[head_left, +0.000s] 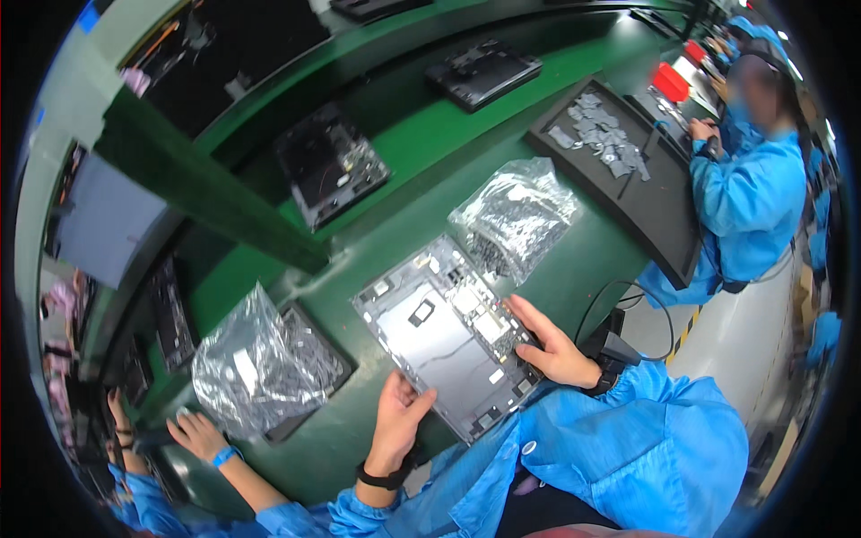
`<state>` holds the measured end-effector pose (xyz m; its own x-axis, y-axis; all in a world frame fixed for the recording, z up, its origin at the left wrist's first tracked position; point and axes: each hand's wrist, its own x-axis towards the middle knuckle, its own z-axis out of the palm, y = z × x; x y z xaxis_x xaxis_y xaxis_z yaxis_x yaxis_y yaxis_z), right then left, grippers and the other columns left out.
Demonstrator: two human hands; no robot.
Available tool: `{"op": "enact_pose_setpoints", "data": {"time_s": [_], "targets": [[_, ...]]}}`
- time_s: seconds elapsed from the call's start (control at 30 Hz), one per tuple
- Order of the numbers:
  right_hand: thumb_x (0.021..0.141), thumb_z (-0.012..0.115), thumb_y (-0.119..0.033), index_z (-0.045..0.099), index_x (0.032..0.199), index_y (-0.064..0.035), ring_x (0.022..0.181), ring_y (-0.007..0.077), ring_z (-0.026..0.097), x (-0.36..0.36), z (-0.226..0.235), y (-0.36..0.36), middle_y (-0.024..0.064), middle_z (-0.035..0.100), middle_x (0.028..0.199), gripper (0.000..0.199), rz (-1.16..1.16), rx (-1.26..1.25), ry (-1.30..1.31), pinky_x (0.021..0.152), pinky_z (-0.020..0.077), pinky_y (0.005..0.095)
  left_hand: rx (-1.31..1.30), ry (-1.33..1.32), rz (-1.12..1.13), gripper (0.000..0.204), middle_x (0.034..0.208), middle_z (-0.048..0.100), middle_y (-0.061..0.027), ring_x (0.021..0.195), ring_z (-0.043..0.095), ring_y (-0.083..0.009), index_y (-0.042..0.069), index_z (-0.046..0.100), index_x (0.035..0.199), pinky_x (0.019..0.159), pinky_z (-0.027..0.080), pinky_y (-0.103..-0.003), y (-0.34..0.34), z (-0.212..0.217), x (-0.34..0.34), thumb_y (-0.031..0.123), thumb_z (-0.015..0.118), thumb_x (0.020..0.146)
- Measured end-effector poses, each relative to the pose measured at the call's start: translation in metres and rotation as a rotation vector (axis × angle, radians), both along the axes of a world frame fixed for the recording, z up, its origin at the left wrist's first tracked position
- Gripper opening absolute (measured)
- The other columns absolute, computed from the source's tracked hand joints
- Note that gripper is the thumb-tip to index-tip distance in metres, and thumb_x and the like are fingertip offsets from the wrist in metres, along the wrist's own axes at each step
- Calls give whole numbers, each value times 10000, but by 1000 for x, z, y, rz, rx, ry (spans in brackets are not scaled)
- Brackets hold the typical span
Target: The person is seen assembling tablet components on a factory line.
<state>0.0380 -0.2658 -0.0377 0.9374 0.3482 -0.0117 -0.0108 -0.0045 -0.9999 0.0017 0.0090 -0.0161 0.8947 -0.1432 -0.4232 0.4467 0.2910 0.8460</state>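
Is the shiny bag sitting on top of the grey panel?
No, the bag lies on the green table beside the panel.

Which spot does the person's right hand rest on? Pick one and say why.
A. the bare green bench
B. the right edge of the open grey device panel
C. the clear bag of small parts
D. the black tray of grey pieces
B: the right hand lies with its fingers on the right edge of the grey device panel, while the left hand grips its near edge.
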Motion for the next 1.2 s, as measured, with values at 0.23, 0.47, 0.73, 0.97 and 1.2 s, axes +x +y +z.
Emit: {"op": "enact_pose_setpoints", "data": {"time_s": [0.23, 0.47, 0.73, 0.97, 1.2], "targets": [[1014, 496, -144, 138, 1525, 17, 1430, 194, 256, 14, 41, -9, 125, 239, 1571, 644, 104, 63, 281, 1164, 210, 323, -232, -135, 136, 404, 1153, 633, -130, 1006, 626, -187, -8, 491, 1286, 864, 498, -308, 5, 18, 11, -25, 591, 895], [1001, 539, -185, 477, 1368, 29, 1162, 100, 512, 84, 59, -22, 33, 582, 1289, 429, 70, 408, 363, 1027, 386, 283, -207, -105, 146, 593, 1098, 584, -103, 995, 575, -193, -44, 325, 1431, 896, 486, -337, -7, 34, 29, 25, 620, 921], [961, 553, -147, 605, 976, -75, 754, 61, 537, 301, 61, -20, -57, 579, 815, 90, -56, 208, 179, 646, 459, 262, -89, -183, -1, 435, 1273, 578, -193, 1113, 604, -261, -53, 422, 1371, 968, 477, -377, 8, 39, 32, 133, 527, 993], [981, 509, -136, 563, 1114, -60, 853, 129, 611, 398, 43, 13, -9, 627, 970, 163, -63, 125, 266, 807, 510, 338, -64, -103, 38, 382, 1189, 627, -148, 1057, 624, -223, -43, 491, 1309, 929, 492, -332, 5, 36, 39, 159, 550, 991], [870, 618, -171, 649, 873, -4, 678, 158, 570, 431, 10, 51, 43, 603, 748, 169, -181, -236, 69, 654, 464, 330, -123, -84, 33, 300, 1192, 625, -163, 1045, 630, -233, -23, 541, 1264, 940, 489, -341, -1, 22, 45, 87, 521, 986]]}}
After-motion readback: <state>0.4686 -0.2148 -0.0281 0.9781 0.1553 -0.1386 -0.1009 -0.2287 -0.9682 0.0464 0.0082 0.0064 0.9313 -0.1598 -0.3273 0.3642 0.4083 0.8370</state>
